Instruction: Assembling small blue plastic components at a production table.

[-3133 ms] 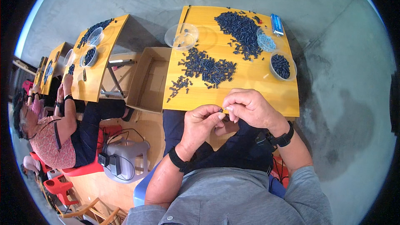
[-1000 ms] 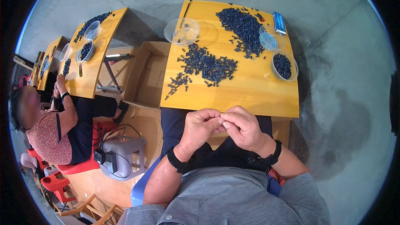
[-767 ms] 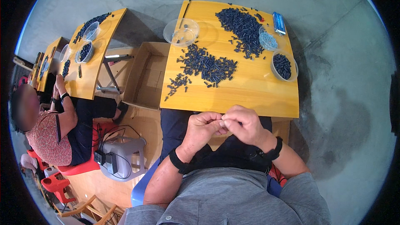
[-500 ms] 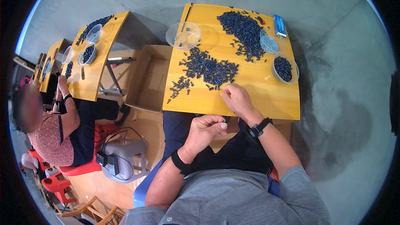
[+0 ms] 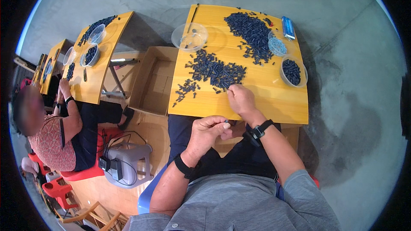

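Observation:
Over my lap, just off the table's near edge, my left hand [image 5: 204, 133] pinches a small dark cylindrical piece between thumb and forefinger; only its tip shows. My right hand [image 5: 242, 99] rests at the near edge of a loose pile of short black cylindrical pieces [image 5: 216, 70], its fingertips curled together against the pile. Whether a piece is between those fingers is hidden. Farther back lies a bigger heap of the same black pieces [image 5: 250, 32]. Beside it a clear tub holds small light-blue pieces [image 5: 278, 47], and another tub is filled with black pieces [image 5: 291, 72].
The yellow tabletop [image 5: 257, 113] also bears a clear bowl [image 5: 176, 38] with a few bits and a blue box [image 5: 288, 28]. Left of the table stand an open cardboard box [image 5: 150, 83] and a grey stool [image 5: 130, 158]. Another person [image 5: 53, 141] sits at a similar table.
My right hand has moved slightly away from me and left, its fingertips now at the pile's edge. My left hand has shifted a little left, still pinching the small piece.

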`<state>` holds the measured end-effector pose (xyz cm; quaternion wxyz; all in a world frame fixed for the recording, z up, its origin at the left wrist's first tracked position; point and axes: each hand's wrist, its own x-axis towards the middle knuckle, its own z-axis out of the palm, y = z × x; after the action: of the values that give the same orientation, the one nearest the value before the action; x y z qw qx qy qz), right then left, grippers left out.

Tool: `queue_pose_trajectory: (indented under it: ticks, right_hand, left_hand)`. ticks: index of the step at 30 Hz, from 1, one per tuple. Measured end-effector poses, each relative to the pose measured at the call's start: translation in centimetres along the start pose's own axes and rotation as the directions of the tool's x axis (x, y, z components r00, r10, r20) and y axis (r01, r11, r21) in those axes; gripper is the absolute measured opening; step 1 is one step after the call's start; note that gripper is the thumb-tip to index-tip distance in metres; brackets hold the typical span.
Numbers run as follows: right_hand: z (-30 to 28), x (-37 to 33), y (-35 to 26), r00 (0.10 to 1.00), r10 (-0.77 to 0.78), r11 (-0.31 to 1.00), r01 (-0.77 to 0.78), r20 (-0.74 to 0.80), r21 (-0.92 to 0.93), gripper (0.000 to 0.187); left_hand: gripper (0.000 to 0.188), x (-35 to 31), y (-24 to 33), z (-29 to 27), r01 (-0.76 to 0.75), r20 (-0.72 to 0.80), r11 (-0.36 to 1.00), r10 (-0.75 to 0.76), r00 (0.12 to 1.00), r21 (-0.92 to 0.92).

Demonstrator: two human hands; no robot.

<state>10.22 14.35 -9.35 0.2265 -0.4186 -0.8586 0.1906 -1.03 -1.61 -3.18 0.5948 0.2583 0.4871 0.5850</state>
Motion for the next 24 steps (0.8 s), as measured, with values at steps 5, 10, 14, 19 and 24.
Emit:
queue_pose_trajectory:
  ticks: [5,10,14,19,24]
  right_hand:
    - [-1.4,-1.2,0.7,0.981,0.177,0.834,-0.191,0.077,0.517,0.006]
    - [-5.4,-2.2,-1.3,0.932,0.219,0.55,-0.363,0.29,0.752,0.007]
    - [-8.9,-2.9,-4.2,0.904,0.172,0.461,-0.425,0.391,0.779,0.007]
    - [-10.7,-3.4,-6.0,0.878,-0.039,0.259,-0.453,0.478,0.853,0.011]
    - [-11.3,-3.5,-6.8,0.846,-0.091,0.231,-0.496,0.526,0.837,0.013]
  left_hand:
    - [0.011,-0.2,0.5,0.1,-0.042,-0.039,0.998,0.04,0.998,-0.048]
    - [0.012,-0.3,1.0,0.3,-0.103,0.008,0.995,0.103,0.995,-0.01]
    - [0.012,-0.6,1.4,0.6,-0.132,0.001,0.991,0.132,0.991,-0.018]
    - [0.012,-0.7,1.5,0.4,-0.078,0.008,0.996,0.078,0.997,0.045]
    - [0.013,-1.0,1.8,0.5,-0.08,0.026,0.997,0.079,0.997,0.017]
